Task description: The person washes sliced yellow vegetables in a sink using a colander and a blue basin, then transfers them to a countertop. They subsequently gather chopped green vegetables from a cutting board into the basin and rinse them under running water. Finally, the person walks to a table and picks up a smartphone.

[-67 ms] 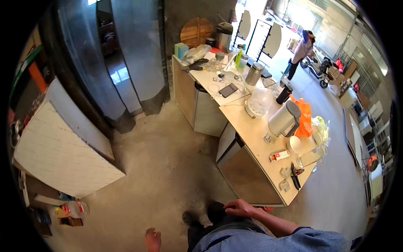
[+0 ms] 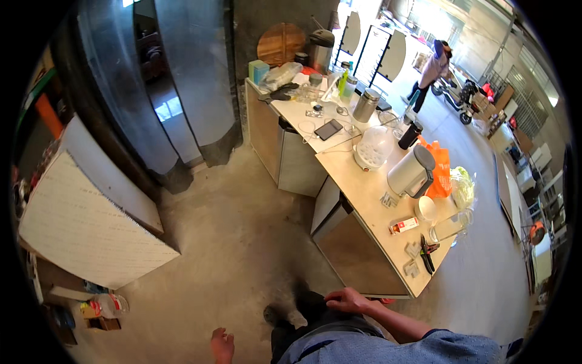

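Note:
My left hand (image 2: 222, 344) hangs low beside my leg, its fingers loosely bent and a little apart, holding nothing. Across my dark trousers, in front of the thigh, lies my right hand (image 2: 347, 300); its fingers are relaxed and no object shows in them. Nearest to it is the corner of the L-shaped table (image 2: 339, 161). On that end are black-handled pliers (image 2: 427, 255), pale small blocks (image 2: 411, 267), a red-and-white box (image 2: 404, 225), a white bowl (image 2: 425, 208) and a clear glass pitcher (image 2: 447, 227).
Farther along stand an electric kettle (image 2: 411, 171), an egg cooker (image 2: 372, 148), an orange bag (image 2: 438, 167) and a phone (image 2: 328, 129). Large white boards (image 2: 91, 218) lean at left, near a plastic strip curtain (image 2: 200, 79). A person (image 2: 434, 68) walks near a scooter (image 2: 464, 100).
The distant person's legs have spread into a stride. My shoes show slightly differently on the floor, and the view has shifted a little. Both my hands keep nearly the same place.

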Demonstrator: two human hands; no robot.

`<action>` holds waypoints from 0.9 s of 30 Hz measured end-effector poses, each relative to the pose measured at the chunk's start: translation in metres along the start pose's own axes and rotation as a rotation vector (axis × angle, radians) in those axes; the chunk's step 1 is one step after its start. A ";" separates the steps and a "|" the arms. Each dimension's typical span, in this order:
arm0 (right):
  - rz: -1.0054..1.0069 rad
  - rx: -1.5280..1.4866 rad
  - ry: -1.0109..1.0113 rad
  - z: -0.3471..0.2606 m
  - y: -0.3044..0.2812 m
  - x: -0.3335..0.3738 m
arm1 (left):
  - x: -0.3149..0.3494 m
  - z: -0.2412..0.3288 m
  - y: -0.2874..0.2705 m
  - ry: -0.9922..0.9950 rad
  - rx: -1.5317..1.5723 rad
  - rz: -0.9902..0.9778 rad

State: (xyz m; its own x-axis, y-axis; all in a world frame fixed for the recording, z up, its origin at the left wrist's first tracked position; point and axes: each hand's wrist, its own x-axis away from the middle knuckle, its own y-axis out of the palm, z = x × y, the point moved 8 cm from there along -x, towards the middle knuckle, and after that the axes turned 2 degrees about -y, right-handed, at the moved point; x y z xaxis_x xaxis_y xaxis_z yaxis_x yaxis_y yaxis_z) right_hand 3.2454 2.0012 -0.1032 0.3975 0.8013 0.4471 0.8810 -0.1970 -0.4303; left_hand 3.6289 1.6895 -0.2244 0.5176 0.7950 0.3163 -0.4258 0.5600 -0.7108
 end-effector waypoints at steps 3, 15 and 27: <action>0.098 -0.161 0.169 -0.006 -0.034 -0.034 | -0.044 0.070 0.005 0.028 -0.022 -0.117; 0.716 -0.427 -0.199 -0.038 -0.300 -0.273 | -0.309 0.345 0.024 0.191 0.199 -0.180; 1.044 -0.446 0.010 0.016 -0.449 -0.367 | -0.530 0.734 0.182 0.634 0.483 -0.659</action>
State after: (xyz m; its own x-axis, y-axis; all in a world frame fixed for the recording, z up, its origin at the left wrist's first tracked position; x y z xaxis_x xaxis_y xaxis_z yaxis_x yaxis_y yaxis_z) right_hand 2.6995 1.8045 -0.0871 0.9915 0.1231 0.0410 0.1297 -0.9514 -0.2793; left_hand 2.7329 1.5412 -0.0602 0.9924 0.1061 0.0627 -0.0961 0.9848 -0.1444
